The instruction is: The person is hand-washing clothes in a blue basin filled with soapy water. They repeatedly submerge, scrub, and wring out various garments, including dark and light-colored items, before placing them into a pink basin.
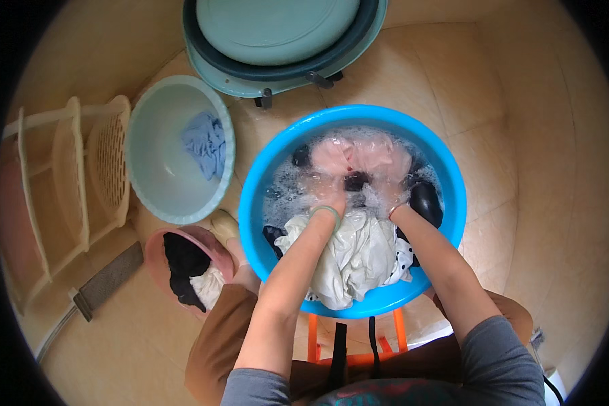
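Fingers of both hands clench soft pink cloth in foamy round blue basin.

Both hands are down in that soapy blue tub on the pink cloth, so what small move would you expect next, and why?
Probably another rub of the pink cloth between the left hand and right hand. Both are sunk in suds in the round blue plastic tub, gripping that cloth, with the white cloth piled near its rim.

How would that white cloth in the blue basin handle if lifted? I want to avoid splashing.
The white cloth lies crumpled and draped over the blue basin rim, so probably floppy. It sits in sudsy water, so likely heavy, dripping and somewhat slippery.
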